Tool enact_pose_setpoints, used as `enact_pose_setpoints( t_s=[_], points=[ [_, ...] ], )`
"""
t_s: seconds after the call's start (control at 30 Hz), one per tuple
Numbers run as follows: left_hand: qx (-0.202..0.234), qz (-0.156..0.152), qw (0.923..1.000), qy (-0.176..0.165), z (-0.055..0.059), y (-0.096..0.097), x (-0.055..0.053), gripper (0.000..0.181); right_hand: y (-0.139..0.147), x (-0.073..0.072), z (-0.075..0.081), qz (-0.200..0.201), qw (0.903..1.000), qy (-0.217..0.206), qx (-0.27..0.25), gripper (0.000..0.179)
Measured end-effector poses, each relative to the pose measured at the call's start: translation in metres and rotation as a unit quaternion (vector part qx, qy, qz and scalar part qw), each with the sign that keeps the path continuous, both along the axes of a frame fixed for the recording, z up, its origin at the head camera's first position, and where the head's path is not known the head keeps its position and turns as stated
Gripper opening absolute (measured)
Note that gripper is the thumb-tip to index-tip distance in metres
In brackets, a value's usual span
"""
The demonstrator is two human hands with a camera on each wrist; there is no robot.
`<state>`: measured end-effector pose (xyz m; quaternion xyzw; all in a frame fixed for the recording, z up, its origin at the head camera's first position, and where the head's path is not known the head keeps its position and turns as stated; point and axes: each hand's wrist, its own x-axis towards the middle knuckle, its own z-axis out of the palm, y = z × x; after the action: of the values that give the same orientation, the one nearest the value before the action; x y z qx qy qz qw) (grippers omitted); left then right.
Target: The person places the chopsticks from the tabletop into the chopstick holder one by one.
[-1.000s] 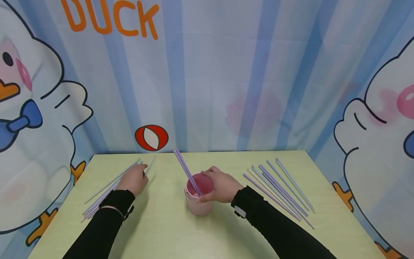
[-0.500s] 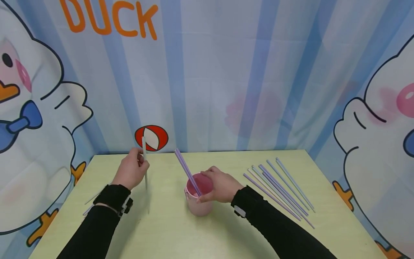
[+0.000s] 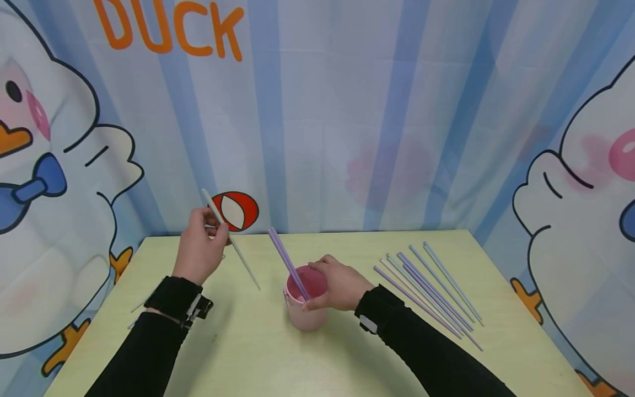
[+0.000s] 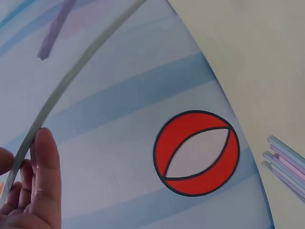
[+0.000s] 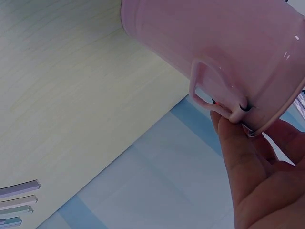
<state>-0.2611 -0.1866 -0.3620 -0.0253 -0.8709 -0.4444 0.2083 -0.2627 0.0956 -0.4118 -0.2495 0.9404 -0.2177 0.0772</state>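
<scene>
My left hand (image 3: pixel 200 242) pinches a pale green chopstick (image 3: pixel 244 261) above the table's left half. The stick slants, its thick end up at the left and its thin end down toward the cup. In the left wrist view, fingertips (image 4: pixel 45 148) press against this stick. My right hand (image 3: pixel 342 284) grips the rim of a pink cup (image 3: pixel 305 320) standing upright at the middle. Purple chopsticks (image 3: pixel 280 251) lean inside the cup, tops pointing up and left. The right wrist view shows the cup's loop handle (image 5: pixel 194 86) beside the fingers.
Several purple, pale green and pinkish chopsticks (image 3: pixel 421 292) lie spread on the right of the table (image 3: pixel 258 358). Another group of chopsticks (image 4: pixel 288 167) lies on the left, mostly hidden by my left arm in the head view. A printed curtain (image 3: pixel 327 110) hangs behind the table.
My left hand has lifted the green chopstick from the left group and turned it from upright to slanting, its thin end swung toward the cup. My right hand and the cup have stayed put.
</scene>
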Motion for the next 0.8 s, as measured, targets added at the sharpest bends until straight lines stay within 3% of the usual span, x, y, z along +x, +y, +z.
enact_pose_setpoints(
  t_s=[0.4, 0.8],
  points=[
    [0.078, -0.026, 0.9954, 0.050, 0.021, 0.021, 0.006, 0.036, 0.000, 0.000, 0.000, 0.000, 1.0000, 0.006, 0.000, 0.092],
    [0.085, -0.046, 0.9942, 0.046, 0.010, 0.039, 0.002, 0.030, 0.000, -0.001, -0.003, 0.003, 0.9999, 0.012, 0.002, 0.092]
  ],
)
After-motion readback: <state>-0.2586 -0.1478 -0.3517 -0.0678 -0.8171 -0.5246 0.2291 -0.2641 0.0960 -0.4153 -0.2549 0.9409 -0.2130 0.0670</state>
